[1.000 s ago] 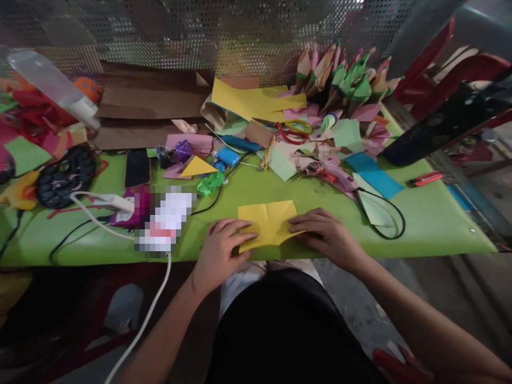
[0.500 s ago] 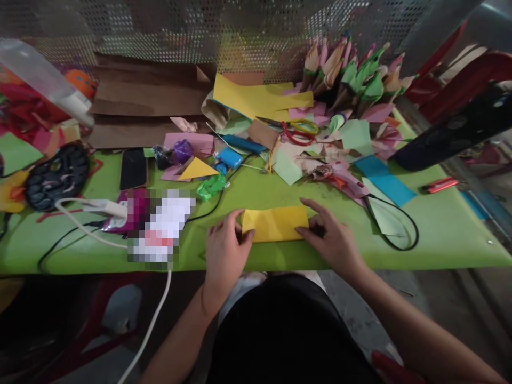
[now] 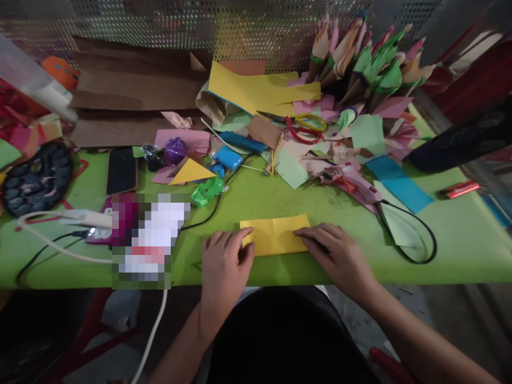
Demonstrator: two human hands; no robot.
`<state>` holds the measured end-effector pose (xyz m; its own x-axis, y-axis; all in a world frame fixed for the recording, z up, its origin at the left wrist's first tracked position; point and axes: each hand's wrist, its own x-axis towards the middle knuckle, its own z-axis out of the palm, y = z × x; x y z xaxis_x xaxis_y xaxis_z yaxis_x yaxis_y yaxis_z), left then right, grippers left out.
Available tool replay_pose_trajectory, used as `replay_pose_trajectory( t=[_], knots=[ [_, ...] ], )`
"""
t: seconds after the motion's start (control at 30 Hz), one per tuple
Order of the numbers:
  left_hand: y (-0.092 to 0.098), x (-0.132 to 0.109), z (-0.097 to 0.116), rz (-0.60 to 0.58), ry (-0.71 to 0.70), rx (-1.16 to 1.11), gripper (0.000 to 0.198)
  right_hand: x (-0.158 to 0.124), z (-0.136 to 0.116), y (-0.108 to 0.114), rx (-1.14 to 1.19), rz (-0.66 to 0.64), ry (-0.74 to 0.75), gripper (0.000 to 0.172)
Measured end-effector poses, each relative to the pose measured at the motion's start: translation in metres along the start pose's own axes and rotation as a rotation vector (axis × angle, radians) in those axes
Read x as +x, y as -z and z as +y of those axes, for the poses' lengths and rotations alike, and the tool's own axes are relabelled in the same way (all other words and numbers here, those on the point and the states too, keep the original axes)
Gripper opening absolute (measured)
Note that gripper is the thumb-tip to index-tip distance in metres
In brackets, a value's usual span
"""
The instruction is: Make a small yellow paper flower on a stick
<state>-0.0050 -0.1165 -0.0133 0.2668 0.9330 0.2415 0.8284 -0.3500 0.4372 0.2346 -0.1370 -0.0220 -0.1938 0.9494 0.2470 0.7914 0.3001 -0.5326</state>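
A folded strip of yellow paper (image 3: 276, 237) lies on the green tabletop near its front edge, an upright crease running down its middle. At its left end, my left hand (image 3: 227, 261) has the paper between thumb and fingers, with the index finger over the top corner. My right hand (image 3: 340, 256) pinches the right end, its index fingertip resting on the upper face. The underside of the paper and some of my fingers are hidden.
Beyond the paper are scissors (image 3: 302, 125), a pink glue gun (image 3: 354, 181) with a looping black cord, and green crinkled wrap (image 3: 208, 191). A phone (image 3: 122, 170) and a purple power strip (image 3: 116, 213) with cables lie left. Rolled paper cones (image 3: 360, 64) stand at the back right.
My right index finger has come down onto the paper's upper face, and my left index finger has moved over its corner. A middle crease now shows. The whole view has shifted slightly.
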Motion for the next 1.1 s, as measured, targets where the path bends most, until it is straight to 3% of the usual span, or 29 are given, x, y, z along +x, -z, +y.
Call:
replay_pose_trajectory(
  t=[1.1],
  knots=[
    [-0.0035,0.0009,-0.0057,0.042,-0.063,0.037,0.022,-0.0005,-0.0042,-0.0017,-0.034,0.006,-0.022,0.021]
  ],
)
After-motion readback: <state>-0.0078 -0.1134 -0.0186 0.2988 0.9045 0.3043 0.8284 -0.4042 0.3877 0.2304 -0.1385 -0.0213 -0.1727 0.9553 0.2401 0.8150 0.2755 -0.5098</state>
